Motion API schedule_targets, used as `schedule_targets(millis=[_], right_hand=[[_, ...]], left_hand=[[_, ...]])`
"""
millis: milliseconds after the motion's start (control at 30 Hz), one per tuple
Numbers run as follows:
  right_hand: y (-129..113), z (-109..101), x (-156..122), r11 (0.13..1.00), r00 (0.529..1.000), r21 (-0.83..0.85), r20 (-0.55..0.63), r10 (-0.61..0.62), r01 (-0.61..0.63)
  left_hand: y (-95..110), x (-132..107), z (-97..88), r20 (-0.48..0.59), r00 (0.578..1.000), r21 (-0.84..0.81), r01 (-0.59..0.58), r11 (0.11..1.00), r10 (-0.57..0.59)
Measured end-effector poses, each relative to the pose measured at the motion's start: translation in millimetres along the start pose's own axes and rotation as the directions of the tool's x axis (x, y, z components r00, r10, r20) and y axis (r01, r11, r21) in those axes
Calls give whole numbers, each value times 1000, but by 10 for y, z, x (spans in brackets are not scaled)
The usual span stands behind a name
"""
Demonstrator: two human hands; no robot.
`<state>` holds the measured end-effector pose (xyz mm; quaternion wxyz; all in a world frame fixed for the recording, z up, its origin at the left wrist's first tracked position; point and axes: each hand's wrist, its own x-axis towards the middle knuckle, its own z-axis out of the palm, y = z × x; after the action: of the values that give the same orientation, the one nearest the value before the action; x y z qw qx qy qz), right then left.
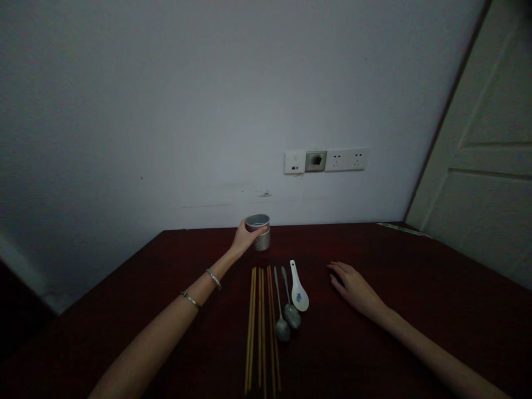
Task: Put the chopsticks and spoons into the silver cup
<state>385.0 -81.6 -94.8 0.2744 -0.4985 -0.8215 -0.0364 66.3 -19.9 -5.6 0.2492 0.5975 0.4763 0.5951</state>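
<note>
My left hand (246, 237) is wrapped round a grey metal utensil holder (262, 240) with small holes in its side, upright near the back of the table. My right hand (349, 284) lies on the tabletop with its fingers stretched out, holding nothing. Between my arms several wooden chopsticks (261, 332) lie lengthwise, side by side. Just right of them are two metal spoons, one long-handled spoon (283, 329) and another metal spoon (292, 317). A white ceramic soup spoon (300, 296) with a blue mark lies nearest my right hand, bowl towards me.
The dark red table (208, 354) runs back to a pale wall (187, 111). Wall sockets (346, 159) and a switch plate (316, 160) sit above its back edge. A panelled door (490, 166) stands at the right. A thin strip (405, 229) lies at the back right edge.
</note>
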Motion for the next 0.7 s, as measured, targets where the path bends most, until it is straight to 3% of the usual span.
schedule_targets(millis=[200,367,700], right_hand=[[0,15,-9,1000,999,-3,-34,-7,6],[-36,-19,-2,1000,1000,-5,-27,13,-13],[-61,-42,2,999,1000,-35,2,29,-29]], left_hand=[[-33,-34,281,61,998,-55,9,998,-5],[-64,-45,361,77,994,-74,84,994,-78],[-109,-135,429,150,986,-95,84,992,-69]])
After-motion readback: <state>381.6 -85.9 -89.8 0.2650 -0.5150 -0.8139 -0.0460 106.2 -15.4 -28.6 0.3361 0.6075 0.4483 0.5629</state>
